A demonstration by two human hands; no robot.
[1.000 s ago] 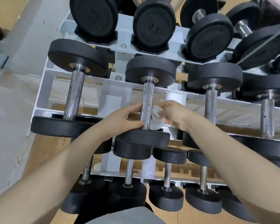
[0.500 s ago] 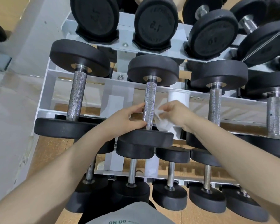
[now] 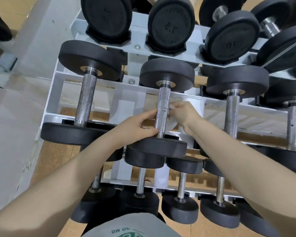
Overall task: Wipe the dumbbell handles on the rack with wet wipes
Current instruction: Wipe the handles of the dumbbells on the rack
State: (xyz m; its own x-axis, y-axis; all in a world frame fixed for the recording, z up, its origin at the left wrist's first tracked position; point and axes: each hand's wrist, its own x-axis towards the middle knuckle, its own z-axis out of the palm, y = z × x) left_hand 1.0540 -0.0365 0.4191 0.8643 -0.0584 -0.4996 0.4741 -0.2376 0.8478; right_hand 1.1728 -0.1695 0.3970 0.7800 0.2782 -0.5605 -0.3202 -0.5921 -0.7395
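The middle dumbbell on the white rack (image 3: 96, 86) has black round heads and a knurled steel handle (image 3: 162, 106). My left hand (image 3: 137, 125) rests against the handle's left side near its lower end, thumb and fingers touching the steel. On the other side of the handle is my right hand (image 3: 183, 113), which presses a crumpled white wet wipe (image 3: 171, 124) against it. Part of the wipe is hidden behind the handle and my fingers.
Neighbouring dumbbells lie on the same shelf, with their handles to the left (image 3: 85, 100) and to the right (image 3: 231, 113). Larger dumbbells sit on the shelf above, smaller ones (image 3: 180, 194) below. A white cylinder (image 3: 195, 103) stands behind my right hand. Cork-coloured floor shows beneath.
My right hand with the wipe has slid a little up the handle. My left hand stays at the handle's left side.
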